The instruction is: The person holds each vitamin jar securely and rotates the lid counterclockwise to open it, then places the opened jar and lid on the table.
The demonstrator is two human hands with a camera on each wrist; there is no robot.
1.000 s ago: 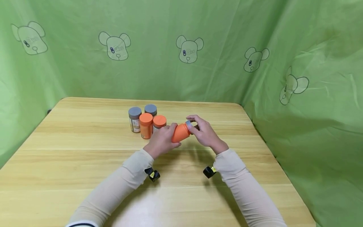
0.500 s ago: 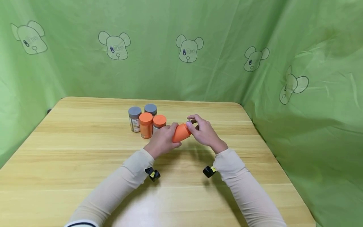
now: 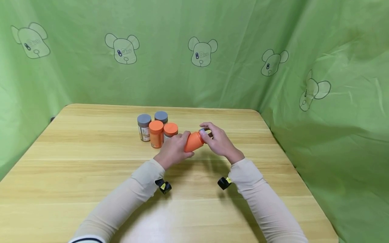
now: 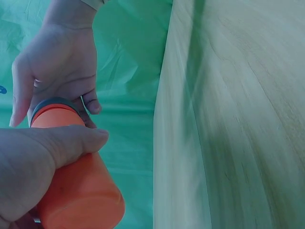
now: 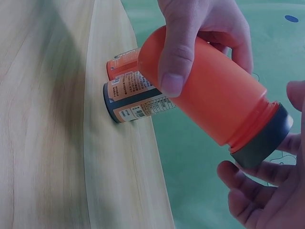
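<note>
In the head view, my left hand (image 3: pixel 173 150) grips an orange bottle (image 3: pixel 193 142) round its body and holds it tilted above the table. Its dark grey screw cap (image 5: pixel 264 140) points towards my right hand (image 3: pixel 220 140). The fingers of that hand curl about the cap, thumb on the near side. From the right wrist view, the cap sits on the bottle's neck, with fingertips (image 5: pixel 229 172) just under its rim. The left thumb (image 4: pixel 81 143) lies across the bottle in the left wrist view. The palm hides part of the cap there.
Several upright jars stand together left of my hands: two with grey lids, one a grey-lidded jar (image 3: pixel 144 128), and two with orange lids, one an orange jar (image 3: pixel 156 136). The wooden table (image 3: pixel 91 168) is bounded by green curtains (image 3: pixel 237 87).
The right fingers have shifted slightly over the cap, covering more of it half a second ago and a little less now. The left hand and the bottle stay nearly in place.
</note>
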